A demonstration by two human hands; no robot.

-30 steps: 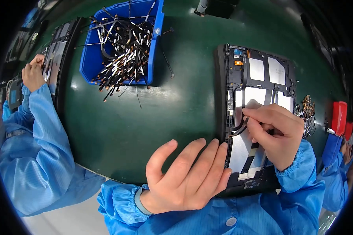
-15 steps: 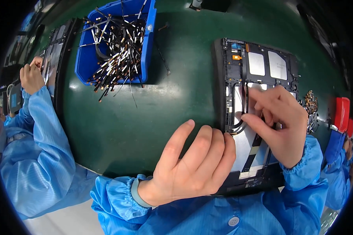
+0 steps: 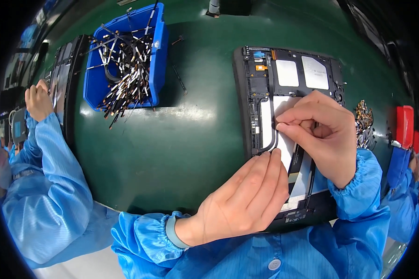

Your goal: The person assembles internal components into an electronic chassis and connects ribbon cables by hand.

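An opened flat device (image 3: 336,76) with a black frame and silver plates lies before me, right of the middle, looking like a tablet with its back off. Along its left side runs a thin black cable (image 3: 272,86), which bends near the device's lower left edge. My right hand (image 3: 323,132) pinches at this cable with thumb and index fingertip, its other fingers curled. My left hand (image 3: 242,200) has its fingers pressed together, the tips at the cable's lower bend. Its thumb is hidden beneath the fingers.
At the upper left a blue bin (image 3: 159,56) holds many thin cables, some hanging over its edge. Small coiled parts (image 3: 365,123) lie right of the device, beyond them a red bin (image 3: 405,125). On the left a co-worker's hand (image 3: 39,102) touches another opened device (image 3: 72,65).
My left hand has moved right and up, its spread fingers closing together at the cable's bend. My right thumb and index finger, apart before, now meet at the cable.
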